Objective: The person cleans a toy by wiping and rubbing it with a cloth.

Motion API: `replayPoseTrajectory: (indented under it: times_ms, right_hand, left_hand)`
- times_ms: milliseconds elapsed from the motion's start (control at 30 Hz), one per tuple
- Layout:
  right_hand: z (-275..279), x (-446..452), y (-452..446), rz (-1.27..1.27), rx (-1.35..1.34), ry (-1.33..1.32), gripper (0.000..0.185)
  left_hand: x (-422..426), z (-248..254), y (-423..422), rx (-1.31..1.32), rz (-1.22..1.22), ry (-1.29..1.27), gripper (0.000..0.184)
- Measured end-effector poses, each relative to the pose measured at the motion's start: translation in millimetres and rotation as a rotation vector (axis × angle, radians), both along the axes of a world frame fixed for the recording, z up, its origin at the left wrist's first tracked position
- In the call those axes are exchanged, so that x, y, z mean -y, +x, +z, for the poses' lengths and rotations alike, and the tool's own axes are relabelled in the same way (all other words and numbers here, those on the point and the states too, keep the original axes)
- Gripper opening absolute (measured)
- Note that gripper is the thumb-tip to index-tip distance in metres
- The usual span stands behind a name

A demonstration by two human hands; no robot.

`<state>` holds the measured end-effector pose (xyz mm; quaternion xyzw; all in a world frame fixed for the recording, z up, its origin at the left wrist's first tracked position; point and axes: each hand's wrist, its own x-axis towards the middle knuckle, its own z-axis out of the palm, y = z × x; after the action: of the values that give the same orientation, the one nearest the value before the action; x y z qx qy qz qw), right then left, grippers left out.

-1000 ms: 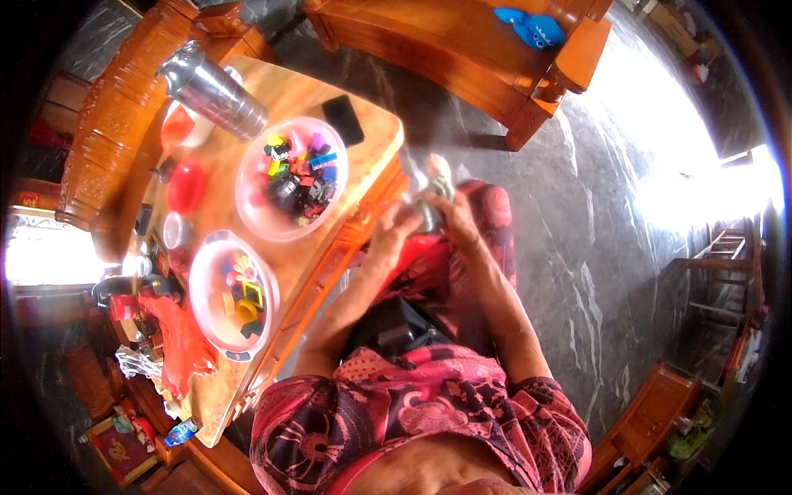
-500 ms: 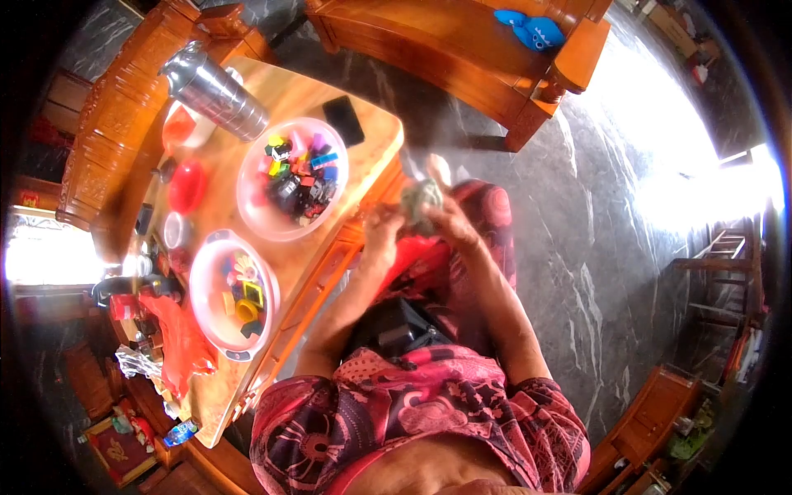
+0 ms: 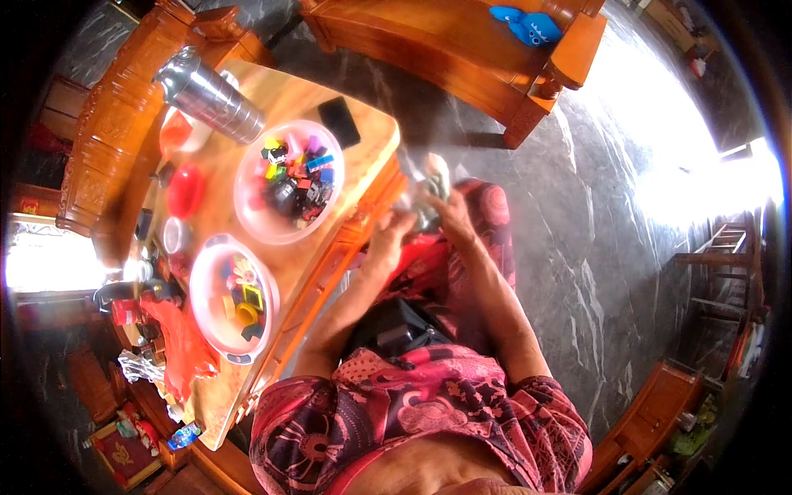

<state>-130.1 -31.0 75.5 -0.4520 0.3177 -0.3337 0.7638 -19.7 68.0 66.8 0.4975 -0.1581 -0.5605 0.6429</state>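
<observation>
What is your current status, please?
Right hand holding pale cloth-like item, blurred. Left hand close beside it, contact unclear. Toy tubs on table, to the left.

No word, brand or number can be read in your view. The blue packet, at the lower corner of your worktop, carries pale printing too small for you to decipher. The red panel, lower left, bears a gold, character-like mark, illegible to you. The small red plaque, far left, shows a yellowish figure, likewise too small for you to read.
</observation>
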Motion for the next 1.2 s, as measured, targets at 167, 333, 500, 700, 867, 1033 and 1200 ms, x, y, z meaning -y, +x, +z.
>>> replayPoseTrajectory:
  times_ms: [167, 333, 500, 700, 867, 1033, 1200]
  right_hand:
    - [-8, 2, 2, -0.077, 0.05, 0.12, 0.016]
    - [-3, -3, 1, -0.071, 0.11, 0.216, 0.018]
    - [-4, -3, -2, 0.118, 0.076, 0.249, 0.026]
    - [15, -8, -7, 0.292, 0.054, 0.243, 0.037]
    - [14, -9, -7, 0.403, 0.038, 0.172, 0.041]
    - [13, -10, -6, 0.476, 0.02, 0.032, 0.037]
    - [9, -8, -4, 0.438, 0.062, 0.07, 0.035]
  left_hand:
    - [-1, -4, -2, -0.023, -0.045, -0.03, 0.014]
    - [-3, 1, -3, -0.034, -0.036, -0.032, 0.015]
    - [-3, 16, -8, 0.114, 0.053, -0.013, 0.017]
    - [-6, 18, -5, 0.142, 0.091, -0.024, 0.016]
    - [0, -6, 6, 0.324, 0.198, -0.07, 0.017]
    - [4, -8, 8, 0.221, 0.287, -0.036, 0.017]
    - [6, -8, 8, 0.289, 0.28, -0.07, 0.017]
